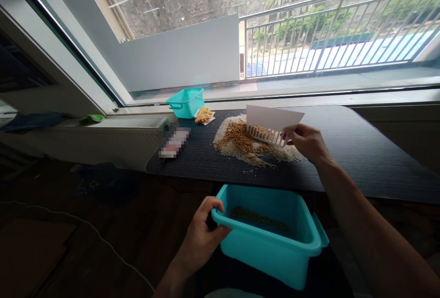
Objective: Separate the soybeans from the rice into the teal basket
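My left hand [201,231] grips the left rim of a turquoise plastic bin [268,252], thumb outside and fingers over the edge. A layer of small round beans [257,217] lies on the bin's shadowed bottom. My right hand [311,144] pinches the right end of a white slotted sheet [273,118], like a flat scoop with a comb-like lower edge. It stands tilted in a heap on the dark table, where yellow soybeans [237,136] lie on and among white rice grains [222,126]. Soybeans show through its slots.
A smaller turquoise basket [187,104] stands at the table's back left, beside a crumpled yellow cloth [204,114]. A blurred flat item [175,142] lies at the left end of the dark table [360,151]. Behind runs a window; a radiator [137,126] is at left.
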Tool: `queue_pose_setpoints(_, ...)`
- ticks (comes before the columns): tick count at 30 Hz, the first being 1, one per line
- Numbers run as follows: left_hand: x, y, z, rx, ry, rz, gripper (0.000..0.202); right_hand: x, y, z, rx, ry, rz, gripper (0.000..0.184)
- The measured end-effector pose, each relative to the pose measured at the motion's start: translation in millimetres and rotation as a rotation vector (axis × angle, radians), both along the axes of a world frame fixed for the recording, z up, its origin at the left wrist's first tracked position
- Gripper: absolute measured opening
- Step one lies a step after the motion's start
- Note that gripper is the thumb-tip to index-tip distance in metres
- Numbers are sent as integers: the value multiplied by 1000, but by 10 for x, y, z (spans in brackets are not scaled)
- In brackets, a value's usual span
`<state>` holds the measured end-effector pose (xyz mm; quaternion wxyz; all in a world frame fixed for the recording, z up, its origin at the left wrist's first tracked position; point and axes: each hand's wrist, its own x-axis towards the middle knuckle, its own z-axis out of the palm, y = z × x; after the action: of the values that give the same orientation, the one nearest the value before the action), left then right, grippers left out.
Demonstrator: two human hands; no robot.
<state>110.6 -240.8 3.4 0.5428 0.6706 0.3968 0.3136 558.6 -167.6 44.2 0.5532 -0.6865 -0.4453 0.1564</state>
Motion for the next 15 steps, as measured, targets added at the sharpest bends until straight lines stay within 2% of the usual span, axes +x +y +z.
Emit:
queue_pose_setpoints(8, 11, 2, -21, 39, 12, 8, 45, -82, -303, 290, 19, -37, -16, 19)
queue_pose_setpoints(12, 18, -4, -5, 39, 21, 12, 46, -26, -591, 396, 1, -88, -111, 20)
queue_pose_setpoints(15, 30, -7, 38, 28, 25, 12, 45, 39, -886, 381, -14, -100, -206, 23)
